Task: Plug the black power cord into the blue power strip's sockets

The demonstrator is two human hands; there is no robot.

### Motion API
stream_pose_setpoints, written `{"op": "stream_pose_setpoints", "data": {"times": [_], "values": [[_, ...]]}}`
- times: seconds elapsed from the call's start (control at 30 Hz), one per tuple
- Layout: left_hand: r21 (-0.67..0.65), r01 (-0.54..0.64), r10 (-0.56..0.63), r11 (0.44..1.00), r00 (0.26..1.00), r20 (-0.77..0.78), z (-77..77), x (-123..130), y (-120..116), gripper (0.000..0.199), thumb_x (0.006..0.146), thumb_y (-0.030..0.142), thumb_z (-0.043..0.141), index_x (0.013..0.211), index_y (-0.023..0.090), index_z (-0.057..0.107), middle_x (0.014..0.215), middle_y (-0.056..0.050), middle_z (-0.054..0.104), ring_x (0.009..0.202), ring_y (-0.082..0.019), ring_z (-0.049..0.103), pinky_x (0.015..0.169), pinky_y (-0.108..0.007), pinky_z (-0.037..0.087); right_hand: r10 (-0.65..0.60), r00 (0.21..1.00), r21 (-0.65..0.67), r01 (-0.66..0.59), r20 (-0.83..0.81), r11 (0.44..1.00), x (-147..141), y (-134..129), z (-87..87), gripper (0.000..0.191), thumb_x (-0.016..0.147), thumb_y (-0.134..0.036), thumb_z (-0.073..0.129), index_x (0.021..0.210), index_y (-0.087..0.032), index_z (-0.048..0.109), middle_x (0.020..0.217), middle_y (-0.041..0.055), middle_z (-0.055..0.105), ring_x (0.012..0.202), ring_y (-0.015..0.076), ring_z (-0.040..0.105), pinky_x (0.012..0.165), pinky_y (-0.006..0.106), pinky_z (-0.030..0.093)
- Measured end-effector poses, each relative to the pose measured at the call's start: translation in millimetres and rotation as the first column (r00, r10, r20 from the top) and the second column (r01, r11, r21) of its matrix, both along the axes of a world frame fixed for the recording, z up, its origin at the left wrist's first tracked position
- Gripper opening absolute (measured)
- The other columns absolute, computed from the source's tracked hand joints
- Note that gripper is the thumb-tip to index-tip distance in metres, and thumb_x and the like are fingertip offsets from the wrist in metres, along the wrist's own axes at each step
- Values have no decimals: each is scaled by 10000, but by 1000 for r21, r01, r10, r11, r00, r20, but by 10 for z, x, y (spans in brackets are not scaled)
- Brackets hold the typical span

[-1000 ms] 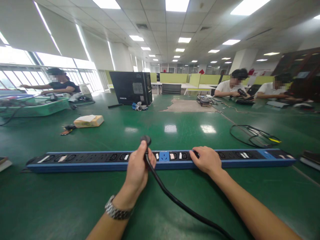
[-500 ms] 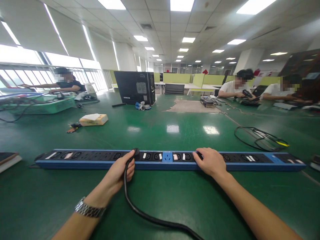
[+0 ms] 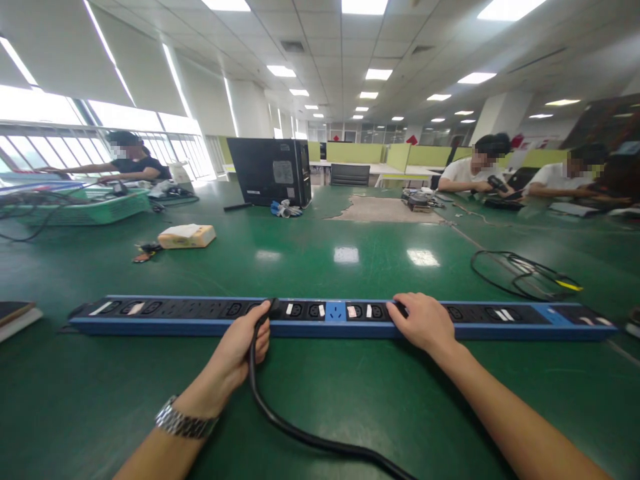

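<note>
A long blue and black power strip [image 3: 335, 329] lies crosswise on the green table, with several sockets along its top. My left hand [image 3: 243, 340], with a metal watch on the wrist, is closed around the black plug [image 3: 273, 308] of a power cord [image 3: 300, 437]. The plug is at the strip's top face, left of the blue middle socket; I cannot tell whether it is fully seated. From it the thick cord curves down and out at the bottom edge. My right hand [image 3: 424, 323] grips the strip right of the middle, its thumb on the near side and its fingers over the top.
Behind the strip are a tissue pack [image 3: 187, 236], keys [image 3: 146, 252], a black computer case [image 3: 270, 172], gloves [image 3: 286, 209] and a coiled cable [image 3: 525, 275]. A green basket [image 3: 90, 212] stands at left. Several people sit at the far sides.
The view has shifted very slightly. Both hands stay at the same places on the strip, and the plug and cord look unchanged.
</note>
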State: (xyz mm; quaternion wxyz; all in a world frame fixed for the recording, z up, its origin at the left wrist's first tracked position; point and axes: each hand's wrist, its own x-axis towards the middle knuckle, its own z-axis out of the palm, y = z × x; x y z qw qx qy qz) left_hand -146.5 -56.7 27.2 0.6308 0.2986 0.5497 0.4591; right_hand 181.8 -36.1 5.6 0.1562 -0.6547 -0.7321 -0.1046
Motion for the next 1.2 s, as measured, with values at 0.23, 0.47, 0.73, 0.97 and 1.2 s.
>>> {"op": "stream_pose_setpoints", "data": {"times": [0.23, 0.47, 0.73, 0.97, 1.2], "values": [[31, 32, -26, 999, 985, -171, -46, -19, 6, 511, 713, 588, 607, 469, 181, 417, 330, 70, 307, 287, -47, 252, 322, -164, 158, 7, 1000, 7, -7, -15, 1000, 6, 0, -15, 426, 915, -488, 398, 983, -217, 719, 926, 57, 723, 870, 214, 628, 758, 322, 421], [179, -24, 73, 984, 959, -275, -74, -42, -4, 488, 638, 627, 673, 615, 154, 557, 380, 59, 409, 317, -57, 317, 330, -165, 218, -1, 1000, 0, 1, -16, 1000, -8, -9, 10, 425, 915, -490, 394, 982, -224, 719, 917, 52, 720, 869, 215, 625, 748, 322, 418], [314, -93, 145, 945, 978, -147, 91, -64, -6, 429, 663, 539, 711, 612, 135, 576, 401, 53, 413, 351, -46, 337, 353, -158, 239, -6, 1000, -2, 6, -12, 1000, -16, -12, 31, 414, 915, -484, 399, 972, -224, 716, 908, 52, 717, 864, 209, 623, 750, 311, 413], [168, 219, -204, 961, 973, -103, 265, 491, -76, 427, 711, 548, 666, 722, 123, 636, 382, 80, 360, 298, -30, 252, 332, -165, 123, -6, 1000, 6, 6, -23, 1000, -17, -19, 24, 414, 916, -486, 398, 974, -226, 714, 916, 47, 717, 870, 212, 622, 761, 317, 415], [146, 270, -241, 952, 951, -192, 66, 874, -31, 441, 733, 558, 604, 630, 129, 617, 363, 41, 434, 266, -42, 295, 325, -184, 119, 0, 1000, 6, 0, -23, 1000, -12, -11, 20, 396, 915, -482, 411, 974, -232, 712, 906, 48, 715, 872, 205, 619, 773, 308, 409]]}}
